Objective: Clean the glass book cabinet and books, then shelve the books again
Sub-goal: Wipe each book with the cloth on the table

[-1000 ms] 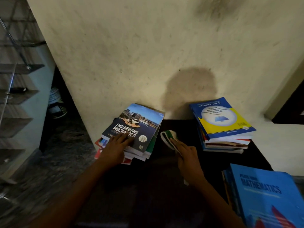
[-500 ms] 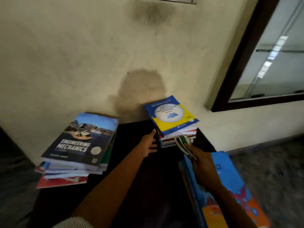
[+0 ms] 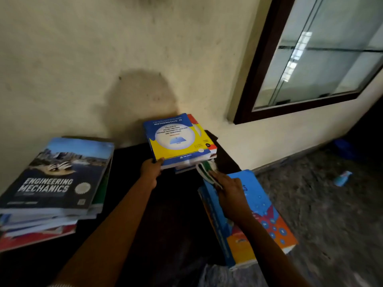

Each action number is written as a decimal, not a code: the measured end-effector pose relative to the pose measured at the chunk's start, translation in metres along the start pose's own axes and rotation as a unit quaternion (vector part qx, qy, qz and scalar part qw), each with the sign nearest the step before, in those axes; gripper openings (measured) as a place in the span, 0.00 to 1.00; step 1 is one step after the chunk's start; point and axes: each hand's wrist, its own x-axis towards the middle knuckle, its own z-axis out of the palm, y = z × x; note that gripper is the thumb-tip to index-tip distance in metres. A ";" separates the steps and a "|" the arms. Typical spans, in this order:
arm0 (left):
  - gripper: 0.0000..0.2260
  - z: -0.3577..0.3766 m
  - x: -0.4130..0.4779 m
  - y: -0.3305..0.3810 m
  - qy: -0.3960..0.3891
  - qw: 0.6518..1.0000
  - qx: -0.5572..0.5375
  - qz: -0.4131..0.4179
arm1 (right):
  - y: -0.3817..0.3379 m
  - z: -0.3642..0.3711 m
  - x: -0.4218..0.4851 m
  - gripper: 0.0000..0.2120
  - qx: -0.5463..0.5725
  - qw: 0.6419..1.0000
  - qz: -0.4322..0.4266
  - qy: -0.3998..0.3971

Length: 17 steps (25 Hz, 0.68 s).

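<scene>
the left hand (image 3: 150, 169) pinches the near corner of the mathematics ii book (image 3: 176, 139) atop the far stack by the wall, the right hand (image 3: 229, 190) grips a cloth (image 3: 205, 170) beside it; lifting by one corner could topple the books beneath

I see a cream plastered wall (image 3: 83, 59), blotched with a dark patch (image 3: 141, 94) just above the back edge of a dark table (image 3: 176, 214). Right of the table, a speckled grey stone floor (image 3: 321, 214) lies in dim light.
</scene>
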 end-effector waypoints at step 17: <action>0.07 -0.166 -0.200 -0.173 0.130 0.946 -0.251 -0.157 | -0.065 0.093 -0.023 0.23 0.069 0.955 -0.181 -0.225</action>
